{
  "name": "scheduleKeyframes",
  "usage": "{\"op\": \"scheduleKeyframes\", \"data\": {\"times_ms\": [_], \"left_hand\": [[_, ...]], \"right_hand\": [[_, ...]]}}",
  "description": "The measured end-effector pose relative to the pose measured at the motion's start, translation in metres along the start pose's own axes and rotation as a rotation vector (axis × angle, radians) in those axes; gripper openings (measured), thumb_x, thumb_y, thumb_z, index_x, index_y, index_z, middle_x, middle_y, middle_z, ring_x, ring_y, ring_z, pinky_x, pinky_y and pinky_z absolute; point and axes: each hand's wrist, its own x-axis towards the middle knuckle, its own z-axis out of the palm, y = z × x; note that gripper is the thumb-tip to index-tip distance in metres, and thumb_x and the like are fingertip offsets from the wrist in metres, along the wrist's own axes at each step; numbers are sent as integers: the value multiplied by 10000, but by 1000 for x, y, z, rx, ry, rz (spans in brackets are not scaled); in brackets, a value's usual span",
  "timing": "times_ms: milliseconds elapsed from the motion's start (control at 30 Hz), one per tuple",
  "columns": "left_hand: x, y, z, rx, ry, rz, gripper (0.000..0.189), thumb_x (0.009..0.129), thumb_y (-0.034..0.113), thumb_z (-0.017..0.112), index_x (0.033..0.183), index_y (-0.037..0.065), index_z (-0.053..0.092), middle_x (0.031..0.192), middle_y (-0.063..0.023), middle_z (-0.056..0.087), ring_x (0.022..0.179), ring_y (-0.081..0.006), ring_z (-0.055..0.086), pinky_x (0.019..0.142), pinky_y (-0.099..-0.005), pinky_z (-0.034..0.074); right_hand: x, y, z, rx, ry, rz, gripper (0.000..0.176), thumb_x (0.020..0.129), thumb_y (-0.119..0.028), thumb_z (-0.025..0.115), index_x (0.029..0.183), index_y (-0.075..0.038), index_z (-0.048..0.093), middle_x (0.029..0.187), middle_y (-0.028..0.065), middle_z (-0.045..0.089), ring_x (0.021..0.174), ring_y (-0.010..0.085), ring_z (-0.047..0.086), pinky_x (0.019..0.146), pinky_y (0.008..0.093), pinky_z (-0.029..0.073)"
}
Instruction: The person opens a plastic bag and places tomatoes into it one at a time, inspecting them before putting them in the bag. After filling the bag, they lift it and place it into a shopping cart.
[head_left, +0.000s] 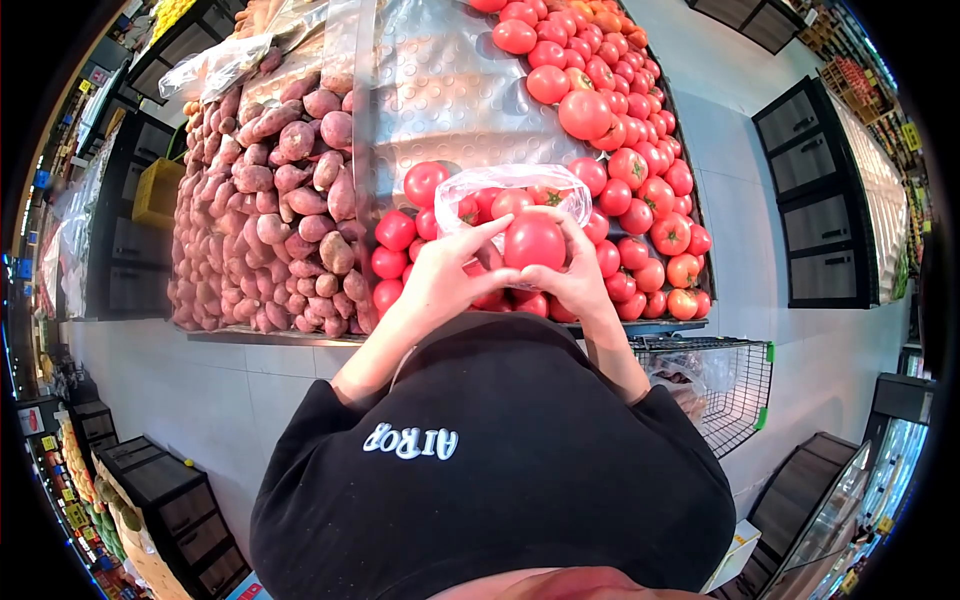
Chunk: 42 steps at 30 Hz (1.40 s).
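Observation:
A single red tomato (535, 245) sits between my two hands, its smooth side facing up. My left hand (450, 275) curves round its left side, with thumb and index finger touching it. My right hand (575, 270) closes on the right side, fingers over the far edge and thumb along the near edge. Just beyond my hands a clear plastic bag (462, 188) lies with its mouth spread, and tomatoes show inside it. The lower part of the bag is hidden behind my hands and the held tomato.
More tomatoes (670, 232) are heaped to the right and around the bag. Sweet potatoes (275, 230) fill the left side, past a divider (358, 100). A wire shopping cart (735, 385) stands at the lower right. A yellow crate (157, 195) is at the left.

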Motion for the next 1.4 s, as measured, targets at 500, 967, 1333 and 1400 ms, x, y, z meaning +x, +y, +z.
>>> {"op": "scheduleKeyframes", "data": {"times_ms": [500,967,1333,1400], "left_hand": [[109,-91,-12,547,-42,-142,400,871,410,745,1125,102,770,980,-162,728,981,-367,703,919,-428,550],[118,-61,-11,252,288,81,247,922,292,707,961,64,793,890,-182,707,855,-381,689,800,-439,544],[18,-107,11,-385,262,-176,247,1008,144,663,1220,27,717,942,-15,721,798,-79,641,726,-248,524],[11,-125,-1,-366,325,-230,243,999,137,677,1200,5,712,944,-52,753,837,-93,672,765,-268,550]], "right_hand": [[30,24,-31,-355,159,-33,702,773,-188,908,1336,-5,532,1311,153,605,1240,249,587,1088,385,458],[95,56,0,-1027,193,-178,259,890,-216,747,1092,-58,707,1106,173,686,986,380,680,886,478,536],[20,35,-25,-877,253,-245,110,882,-96,763,911,-6,707,904,110,707,794,274,660,713,370,521],[3,33,-25,-815,294,-196,88,887,-65,760,899,-1,702,856,100,700,728,231,641,659,337,503]]}}
